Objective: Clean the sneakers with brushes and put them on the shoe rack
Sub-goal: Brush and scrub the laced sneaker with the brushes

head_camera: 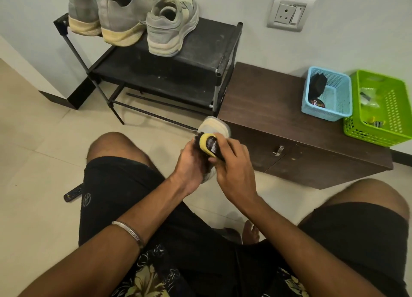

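- The left hand curls round a pale sneaker held between the knees, sole end up, just in front of the low cabinet's near edge.
- The right hand has its grip closed on a yellow-and-black brush, pressed against the sneaker.
- The shoe rack stands against the wall, its right post just beside the cabinet; three grey sneakers sit on the top shelf, heels toward the camera, leaving bare shelf at the right end.
- The lower shelf of the rack shows dark and dusty.
- The cabinet's brown surface carries a blue basket and a green basket, touching, at the far right edge.
- Open tiled floor lies to the left, with a remote control beside the left thigh.
- A wall socket sits above the cabinet.
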